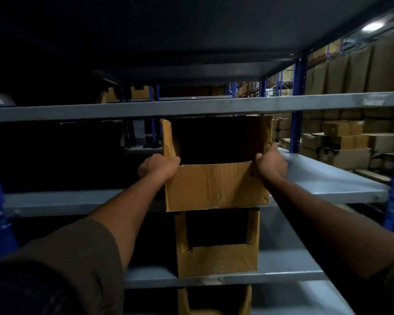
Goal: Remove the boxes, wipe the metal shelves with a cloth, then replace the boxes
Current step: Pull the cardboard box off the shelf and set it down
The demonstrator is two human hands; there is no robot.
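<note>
An open-fronted brown cardboard box [216,185] sits at the front edge of a grey metal shelf [328,178], its front overhanging the edge slightly. My left hand [158,165] grips the box's left wall at the cut-out. My right hand [271,163] grips the right wall at the same height. The box's inside is dark and I cannot see its contents. A second, similar box [216,260] stands on the shelf below [289,264], and the top of a third box [214,301] shows under that. No cloth is in view.
A grey shelf beam [191,108] runs across just above the held box. Blue uprights [297,123] stand at the right and left. Stacked cardboard cartons [346,144] fill racks beyond on the right. The left side of the shelves is in deep shadow.
</note>
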